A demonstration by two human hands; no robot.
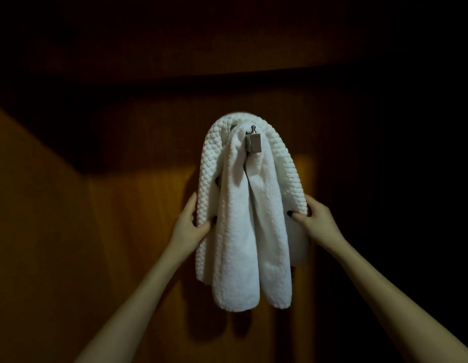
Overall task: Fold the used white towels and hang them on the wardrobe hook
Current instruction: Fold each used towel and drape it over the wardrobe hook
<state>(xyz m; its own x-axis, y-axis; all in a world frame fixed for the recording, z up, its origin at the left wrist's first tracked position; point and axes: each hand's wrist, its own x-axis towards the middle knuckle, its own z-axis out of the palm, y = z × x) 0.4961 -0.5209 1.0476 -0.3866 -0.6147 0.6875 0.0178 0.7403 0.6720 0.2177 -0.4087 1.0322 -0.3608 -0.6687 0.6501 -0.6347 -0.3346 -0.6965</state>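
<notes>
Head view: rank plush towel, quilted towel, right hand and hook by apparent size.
Largest, unranked: plush towel and quilted towel; the plush one hides much of the quilted one.
Then: right hand.
Smallest: hook.

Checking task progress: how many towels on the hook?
2. The textured towel arches over the hook, its sides gripped by the left hand and right hand. The plush towel hangs in front, centre. Another could be hidden behind.
</notes>
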